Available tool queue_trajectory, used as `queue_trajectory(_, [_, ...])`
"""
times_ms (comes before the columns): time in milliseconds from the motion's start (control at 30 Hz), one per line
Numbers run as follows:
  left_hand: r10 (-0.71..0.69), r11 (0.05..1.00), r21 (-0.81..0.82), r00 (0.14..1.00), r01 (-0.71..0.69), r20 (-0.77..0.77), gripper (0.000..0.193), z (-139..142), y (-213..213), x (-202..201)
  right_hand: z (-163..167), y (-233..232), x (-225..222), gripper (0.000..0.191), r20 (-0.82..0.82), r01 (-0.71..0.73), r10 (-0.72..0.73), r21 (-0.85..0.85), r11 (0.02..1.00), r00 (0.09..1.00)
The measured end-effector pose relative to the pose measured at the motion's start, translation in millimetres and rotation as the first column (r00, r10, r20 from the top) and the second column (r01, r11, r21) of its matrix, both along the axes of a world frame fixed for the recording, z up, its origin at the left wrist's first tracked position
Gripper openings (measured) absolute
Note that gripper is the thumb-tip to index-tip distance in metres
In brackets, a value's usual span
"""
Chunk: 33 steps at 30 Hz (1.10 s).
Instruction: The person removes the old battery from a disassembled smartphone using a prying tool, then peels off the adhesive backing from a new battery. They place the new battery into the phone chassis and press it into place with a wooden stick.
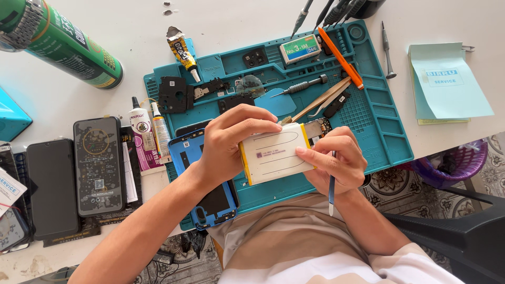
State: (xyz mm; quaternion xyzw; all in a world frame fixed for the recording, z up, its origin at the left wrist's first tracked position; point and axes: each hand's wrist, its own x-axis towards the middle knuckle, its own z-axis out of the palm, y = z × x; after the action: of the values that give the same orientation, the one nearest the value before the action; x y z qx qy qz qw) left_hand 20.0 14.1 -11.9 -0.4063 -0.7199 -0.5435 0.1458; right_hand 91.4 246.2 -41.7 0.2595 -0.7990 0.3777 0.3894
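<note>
Both my hands hold a flat white phone battery (274,152) with yellow edges above a teal work mat (386,121). My left hand (229,144) grips its left side, fingers curled over the top edge. My right hand (336,160) pinches its right edge and also carries a thin blue-handled tool (331,192) pointing down toward my lap. Under my left wrist lies a blue phone back shell (192,158), open side up. A small circuit board (319,128) peeks out behind the battery.
The mat holds screwdrivers (300,87), tweezers (329,97), an orange pry tool (341,57), a small box and black phone parts (175,94). Glue tubes (141,137), dark phones (98,165) and a green can (63,42) lie at left. A pale green pad (444,81) sits at right.
</note>
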Motion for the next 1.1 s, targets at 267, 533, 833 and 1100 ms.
queue_trajectory(267, [-0.055, 0.998, -0.015, 0.997, 0.056, 0.057, 0.046, -0.6, 0.2, -2.4, 3.9, -3.0, -1.7, 0.055, 0.006, -0.03, 0.03, 0.016, 0.999, 1.0])
queue_trajectory(533, [-0.069, 0.997, -0.019, 0.991, 0.072, 0.116, 0.049, -6.7, -3.0, -2.0, 8.6, -3.0, -1.1, 0.047, 0.054, -0.079, 0.077, 0.034, 0.996, 0.996])
queue_trajectory(833, [-0.081, 0.996, -0.019, 0.989, 0.084, 0.123, 0.048, -8.3, -2.1, -2.7, 5.8, -5.0, -5.3, 0.037, 0.025, -0.113, 0.113, -0.02, 0.993, 0.993])
queue_trajectory(1100, [-0.141, 0.99, 0.021, 0.976, 0.14, 0.168, 0.045, -6.1, -1.5, -3.3, 0.2, -2.4, -2.7, 0.029, 0.037, -0.076, 0.077, -0.022, 0.997, 0.996])
